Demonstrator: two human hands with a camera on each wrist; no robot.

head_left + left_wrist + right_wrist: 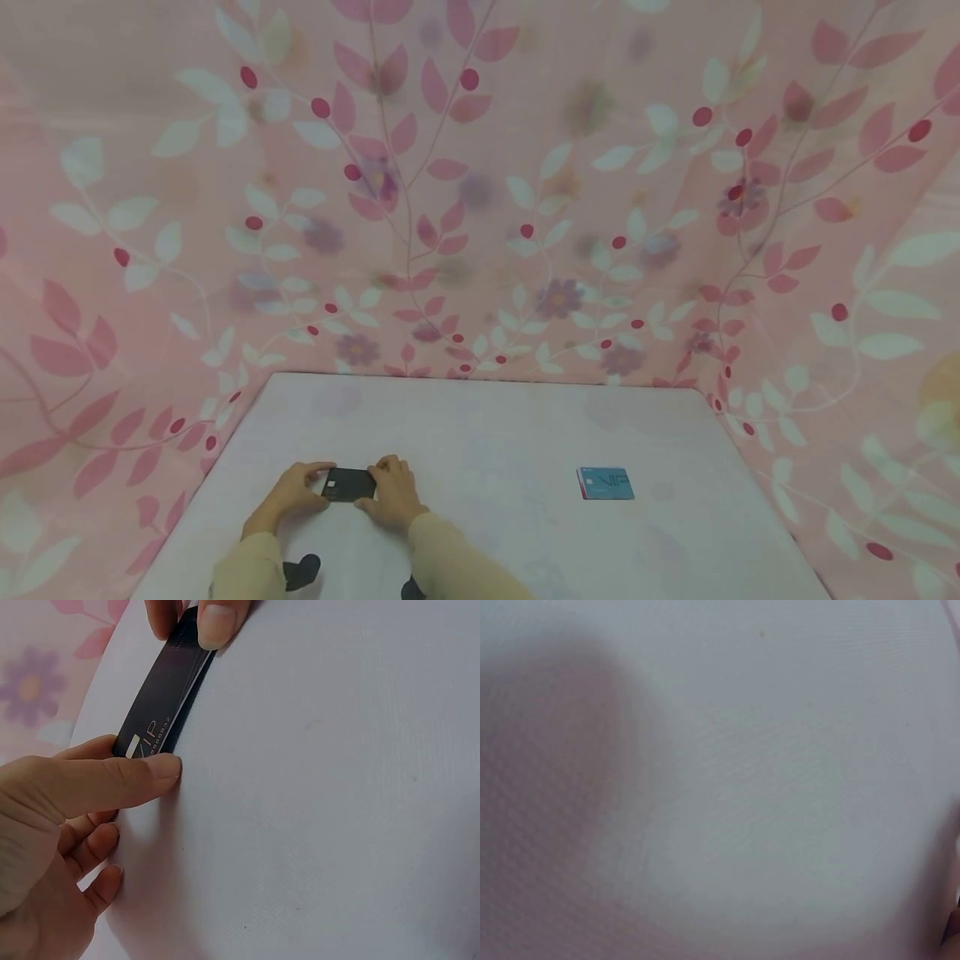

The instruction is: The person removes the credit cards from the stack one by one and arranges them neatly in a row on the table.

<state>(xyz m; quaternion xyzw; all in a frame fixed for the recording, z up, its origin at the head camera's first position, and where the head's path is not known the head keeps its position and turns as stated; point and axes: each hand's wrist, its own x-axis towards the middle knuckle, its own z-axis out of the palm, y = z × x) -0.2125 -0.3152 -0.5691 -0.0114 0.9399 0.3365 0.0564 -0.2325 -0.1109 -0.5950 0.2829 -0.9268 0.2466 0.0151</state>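
A small stack of black VIP cards (351, 485) lies at the left of the white table, with a pale chip mark near its left end. My left hand (294, 492) pinches the left end between thumb and fingers. At the right end my right hand (396, 493) grips the stack the same way. In the left wrist view the edges of several black cards (161, 682) show in a slightly fanned pile, the left thumb (161, 769) on the near end and right-hand fingertips (217, 626) on the far end. The right wrist view shows mostly tabletop and shadow.
A blue VIP card (606, 483) with a pinkish edge beneath its left side lies on the right part of the white table (480, 425). Pink floral cloth (480, 275) hangs behind the table and on both sides. Dark straps (302, 572) show near the sleeves.
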